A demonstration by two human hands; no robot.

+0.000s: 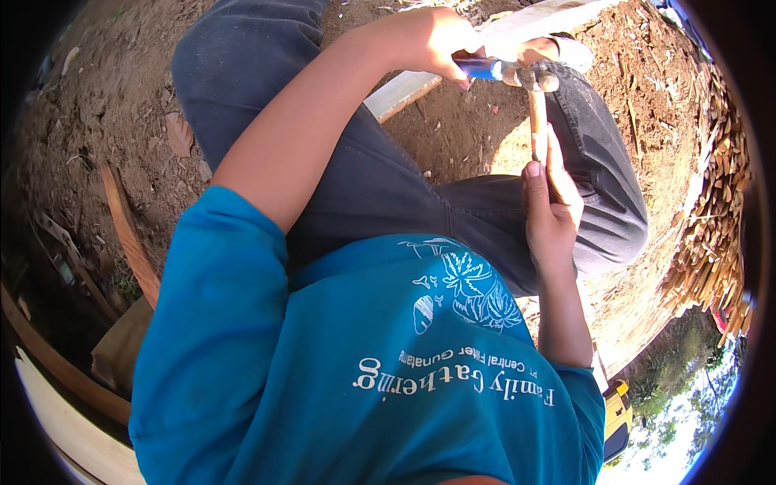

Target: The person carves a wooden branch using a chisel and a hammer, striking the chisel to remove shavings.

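My left hand [428, 40] is closed around the blue handle of a hammer [478, 69]. Its grey metal head [533, 78] sits right at the top end of a thin wooden stick [538, 121]. That stick stands upright in my right hand [551, 206], whose fingers wrap its lower part above my right thigh. A pale plank [402, 94] lies on the dirt behind the hammer and runs up and to the right. My knees in dark trousers [380, 178] spread to either side. My blue shirt fills the lower part of the view.
Bare brown dirt with wood chips [469, 137] lies between my legs. A heap of split pale wood sticks [715, 210] is piled at the right. A reddish board [129, 234] and curved planks [56, 364] lie at the left. A yellow object [618, 412] sits bottom right.
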